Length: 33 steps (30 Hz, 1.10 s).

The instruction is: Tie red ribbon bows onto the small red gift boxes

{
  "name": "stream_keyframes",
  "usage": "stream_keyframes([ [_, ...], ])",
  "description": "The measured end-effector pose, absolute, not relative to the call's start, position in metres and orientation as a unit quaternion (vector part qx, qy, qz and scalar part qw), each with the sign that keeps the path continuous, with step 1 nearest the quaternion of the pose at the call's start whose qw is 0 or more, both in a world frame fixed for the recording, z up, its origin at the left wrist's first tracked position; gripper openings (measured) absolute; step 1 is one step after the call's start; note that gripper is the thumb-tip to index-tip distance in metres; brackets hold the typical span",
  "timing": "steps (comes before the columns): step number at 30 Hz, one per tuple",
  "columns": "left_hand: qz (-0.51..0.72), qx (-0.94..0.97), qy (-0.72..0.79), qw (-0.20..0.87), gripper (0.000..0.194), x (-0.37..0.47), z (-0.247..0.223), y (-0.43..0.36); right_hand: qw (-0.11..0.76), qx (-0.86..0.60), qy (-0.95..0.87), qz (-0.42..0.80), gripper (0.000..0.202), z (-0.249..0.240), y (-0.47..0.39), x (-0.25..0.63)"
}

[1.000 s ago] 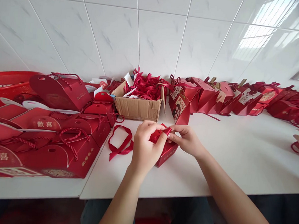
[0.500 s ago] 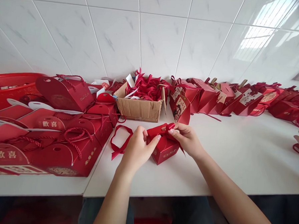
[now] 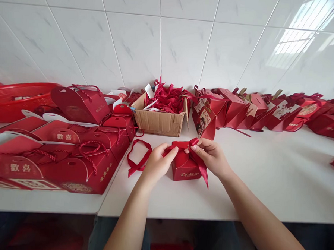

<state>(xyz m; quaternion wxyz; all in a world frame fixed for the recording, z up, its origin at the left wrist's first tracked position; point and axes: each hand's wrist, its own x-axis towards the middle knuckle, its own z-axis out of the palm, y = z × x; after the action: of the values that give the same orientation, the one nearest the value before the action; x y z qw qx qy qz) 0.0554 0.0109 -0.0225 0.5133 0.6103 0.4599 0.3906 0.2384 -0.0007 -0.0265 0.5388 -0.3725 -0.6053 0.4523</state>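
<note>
In the head view, both hands are working at a small red box (image 3: 186, 171), which is standing upright on the white desk (image 3: 265, 175), between the cardboard carton and the desk's near edge. Gold lettering is showing on the side facing that edge. The left hand (image 3: 157, 162) is keeping a narrow grip, its thumb and fingers pinching the red ribbon (image 3: 203, 167) at the box's left side. The right hand (image 3: 214, 158) is also gripping narrowly, holding the ribbon between thumb and fingers at the top right of the box. One ribbon end is hanging down the box's right side towards the desk.

A loose ribbon (image 3: 146, 163) is lying in an open curve beside the left hand, just right of the seam between the desk's two sections. The open cardboard carton (image 3: 157, 123), heaped with ribbons (image 3: 171, 97), is standing behind it, towards the desk's far edge. Larger red boxes (image 3: 69, 168) with twisted cord handles are crowding the left section, and a red basin (image 3: 22, 110) is sitting behind them. More red boxes (image 3: 233, 110) are lining the far edge towards the right, several with ribbon bows on top.
</note>
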Motion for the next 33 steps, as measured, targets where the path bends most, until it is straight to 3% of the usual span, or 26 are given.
stream_keyframes([
  [5, 0.431, 0.539, 0.441, 0.574, 0.042, 0.0582, -0.0183, 0.0133, 0.542, -0.376, -0.619, 0.426, 0.020, -0.0283, -0.0016, 0.2380],
  [14, 0.470, 0.483, 0.443, 0.591, 0.020, 0.0557, -0.0148, 0.0148, 0.536, -0.404, -0.646, 0.363, 0.021, -0.0298, -0.0036, 0.2342],
  [19, 0.401, 0.502, 0.484, 0.594, 0.006, 0.0537, -0.0159, 0.0156, 0.537, -0.405, -0.645, 0.363, 0.021, -0.0303, -0.0042, 0.2336],
  [24, 0.357, 0.605, 0.495, 0.511, 0.039, 0.0543, -0.0178, 0.0138, 0.542, -0.406, -0.644, 0.355, 0.020, -0.0298, -0.0045, 0.2335],
  [33, 0.299, 0.661, 0.490, 0.483, 0.048, 0.0501, -0.0208, 0.0118, 0.543, -0.421, -0.647, 0.331, 0.021, -0.0288, -0.0030, 0.2331],
])
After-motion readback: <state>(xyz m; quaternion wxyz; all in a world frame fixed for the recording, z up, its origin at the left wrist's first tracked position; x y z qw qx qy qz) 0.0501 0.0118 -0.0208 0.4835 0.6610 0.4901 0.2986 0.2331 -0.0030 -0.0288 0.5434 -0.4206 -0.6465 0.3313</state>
